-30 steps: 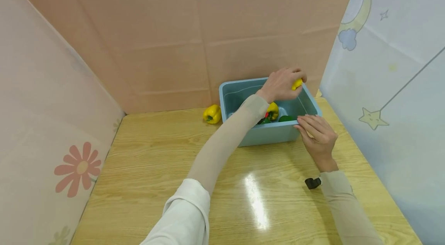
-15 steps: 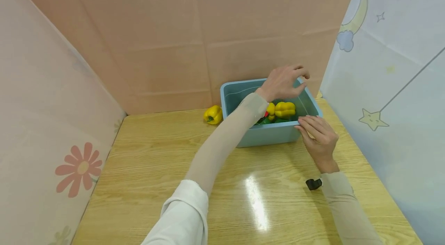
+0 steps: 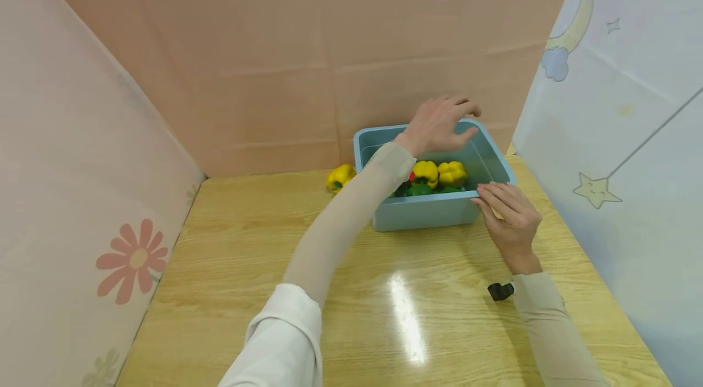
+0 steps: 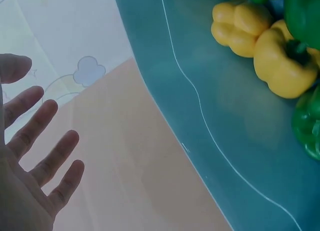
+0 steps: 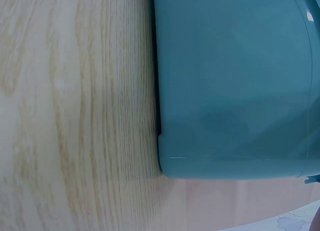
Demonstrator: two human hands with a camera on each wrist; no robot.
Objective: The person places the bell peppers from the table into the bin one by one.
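A blue plastic bin (image 3: pixel 425 214) stands on the table, holding several bell peppers. Two are yellow: one yellow bell pepper (image 3: pixel 453 173) lies to the right of another yellow bell pepper (image 4: pixel 285 68). A green bell pepper (image 3: pixel 420 190) shows near the front wall, with a bit of red beside it. Over the bin's back part is my left hand (image 3: pixel 437 124), fingers spread, holding nothing. My right hand (image 3: pixel 511 219) grips the rim at the front right corner, thumb on the outside. My left forearm hides the bin's left part.
Outside the bin, by its left side, a yellow bell pepper (image 3: pixel 340 177) lies on the wooden table (image 3: pixel 247 240). A pinkish cloth wall (image 3: pixel 247 69) rises right behind. Printed sheets hang on both sides. A small black device (image 3: pixel 501 292) sits at my right wrist.
My left hand let go of a yellow bell pepper, which now lies in the bin, and has since drawn slightly up and left. My right hand keeps its grip on the rim.
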